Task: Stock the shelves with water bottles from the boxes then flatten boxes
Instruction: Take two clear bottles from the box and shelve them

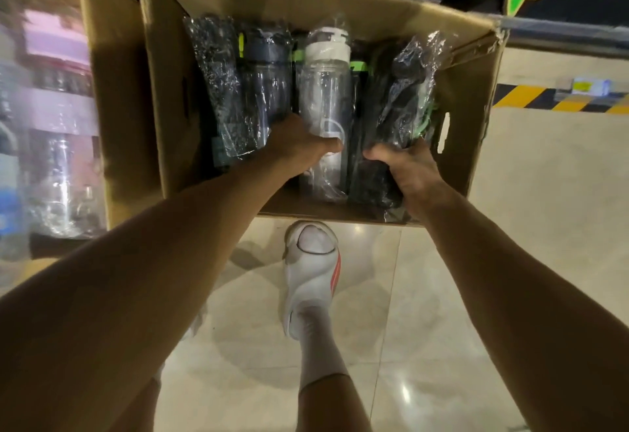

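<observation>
An open cardboard box (381, 6) stands on the floor in front of me, packed with several plastic-wrapped water bottles. My left hand (299, 147) reaches into it and grips the lower part of a clear bottle with a white cap (325, 91). My right hand (408, 168) grips a black bottle with green trim (398, 98) at the box's right side. Two more dark wrapped bottles (238, 91) lie to the left of the clear one.
A second open cardboard box (115, 98) stands at the left, holding clear and pink wrapped bottles, blurred. A shelf edge with dark wrapped goods runs along the top. My foot in a white shoe (311, 271) stands on the tiled floor. Yellow-black hazard tape (544, 98) lies at right.
</observation>
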{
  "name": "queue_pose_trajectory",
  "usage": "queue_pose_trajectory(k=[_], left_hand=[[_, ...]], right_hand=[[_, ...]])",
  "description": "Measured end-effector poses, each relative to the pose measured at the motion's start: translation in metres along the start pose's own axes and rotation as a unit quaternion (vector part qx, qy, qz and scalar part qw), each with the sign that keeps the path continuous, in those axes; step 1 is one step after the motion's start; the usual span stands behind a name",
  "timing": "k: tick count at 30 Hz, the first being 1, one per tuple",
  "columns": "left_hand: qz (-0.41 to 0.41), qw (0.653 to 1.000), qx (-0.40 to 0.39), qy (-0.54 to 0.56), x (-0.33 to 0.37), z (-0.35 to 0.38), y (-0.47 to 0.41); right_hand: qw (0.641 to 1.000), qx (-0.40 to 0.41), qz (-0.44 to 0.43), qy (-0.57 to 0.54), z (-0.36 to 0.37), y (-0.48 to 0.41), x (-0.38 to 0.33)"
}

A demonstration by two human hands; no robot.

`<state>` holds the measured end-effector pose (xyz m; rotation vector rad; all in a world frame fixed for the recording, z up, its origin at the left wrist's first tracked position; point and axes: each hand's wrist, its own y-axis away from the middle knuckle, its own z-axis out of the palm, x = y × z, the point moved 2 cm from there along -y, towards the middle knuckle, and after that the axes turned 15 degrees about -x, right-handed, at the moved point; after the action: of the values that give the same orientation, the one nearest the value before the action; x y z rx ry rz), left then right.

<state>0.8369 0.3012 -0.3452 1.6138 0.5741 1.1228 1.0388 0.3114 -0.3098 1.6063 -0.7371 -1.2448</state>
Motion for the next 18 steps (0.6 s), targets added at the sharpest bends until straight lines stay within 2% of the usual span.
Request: queue_pose_trajectory(k=[3,9,13,18], left_hand=[[-0.008,0.999,0.030,0.013,0.005,0.006,-0.008],[-0.002,0.999,0.043,0.020,0.017,0.009,-0.003],[0.016,0.998,0.019,0.065,0.022,-0.008,0.018],[0.043,0.991,-0.007,0.126,0.018,-0.032,0.086]], right_hand=[[1.000,-0.004,-0.022,0.004,-0.006,0.009,0.003],[0.997,-0.028,-0.073,0.021,-0.012,0.030,-0.001],[0.997,-0.026,-0.078,-0.004,-0.010,0.051,-0.008],[0.994,-0.028,-0.101,-0.039,0.004,0.095,-0.018]])
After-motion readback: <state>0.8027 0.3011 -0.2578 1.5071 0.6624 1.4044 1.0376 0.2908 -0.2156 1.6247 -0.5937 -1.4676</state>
